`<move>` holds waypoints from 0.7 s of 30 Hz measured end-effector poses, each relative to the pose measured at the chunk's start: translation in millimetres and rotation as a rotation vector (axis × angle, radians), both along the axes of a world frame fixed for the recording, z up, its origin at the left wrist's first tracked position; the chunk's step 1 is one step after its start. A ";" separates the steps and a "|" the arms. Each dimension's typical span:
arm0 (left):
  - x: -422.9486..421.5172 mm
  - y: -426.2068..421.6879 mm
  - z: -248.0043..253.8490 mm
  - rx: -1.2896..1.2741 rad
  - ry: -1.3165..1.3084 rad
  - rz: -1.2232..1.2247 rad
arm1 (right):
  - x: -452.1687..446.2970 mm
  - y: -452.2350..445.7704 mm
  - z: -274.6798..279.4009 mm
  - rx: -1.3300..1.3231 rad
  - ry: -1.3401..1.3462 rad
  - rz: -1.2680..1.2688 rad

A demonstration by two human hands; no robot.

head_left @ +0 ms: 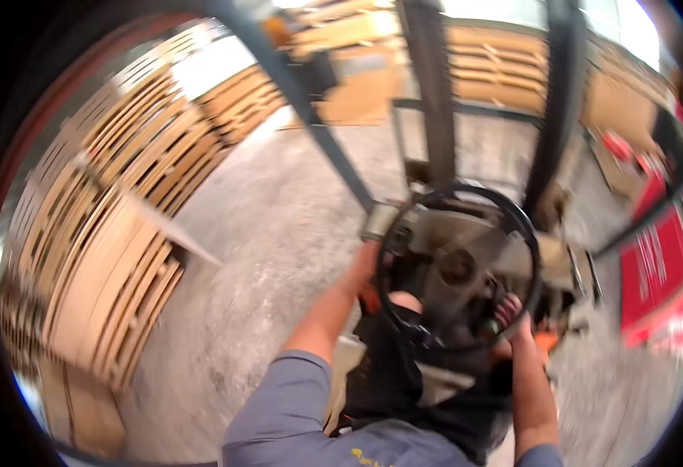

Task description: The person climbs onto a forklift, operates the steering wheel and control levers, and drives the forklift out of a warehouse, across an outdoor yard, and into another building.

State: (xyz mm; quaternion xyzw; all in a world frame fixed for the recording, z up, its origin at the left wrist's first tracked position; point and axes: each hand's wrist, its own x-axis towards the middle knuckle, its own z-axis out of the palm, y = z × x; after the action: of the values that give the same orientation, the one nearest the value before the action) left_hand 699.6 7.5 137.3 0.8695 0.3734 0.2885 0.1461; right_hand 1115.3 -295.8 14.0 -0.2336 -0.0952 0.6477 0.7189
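In the head view a black steering wheel (537, 257) stands in front of my lap, with a grey-brown column and dash behind it. My right hand (508, 313) is closed at the wheel's lower right rim, its fingers curled inward. My left arm reaches to the wheel's left side. There my left hand (374, 247) is blurred beside the rim and a pale grey block (380, 221), and its fingers are hidden. Levers and small parts behind the wheel are too smeared to name.
Dark upright mast rails (433, 101) and a slanted frame bar (302, 101) rise ahead. Stacked wooden pallets (116, 288) line the left, with more pallets (497, 66) at the back. Red boxes (657, 265) stand on the right. Concrete floor (232, 233) lies between.
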 end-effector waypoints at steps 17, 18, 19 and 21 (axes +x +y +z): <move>82.1 -109.1 11.2 0.111 0.230 0.257 | -20.4 53.3 -18.2 -0.154 0.095 0.072; 82.9 -109.2 10.9 0.101 0.246 0.250 | -22.2 50.7 -16.7 -0.162 0.080 0.068; 82.3 -110.5 10.1 0.100 0.243 0.256 | -22.8 46.0 -16.9 -0.183 0.072 0.060; 81.0 -113.5 10.5 0.053 0.223 0.236 | -22.6 38.9 -17.4 -0.206 0.058 0.049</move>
State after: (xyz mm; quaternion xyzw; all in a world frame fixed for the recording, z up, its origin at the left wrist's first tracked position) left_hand 780.6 -106.0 147.8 0.8496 0.4793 0.2153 0.0460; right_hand 1092.7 -256.9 -3.4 -0.2849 -0.0129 0.6780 0.6774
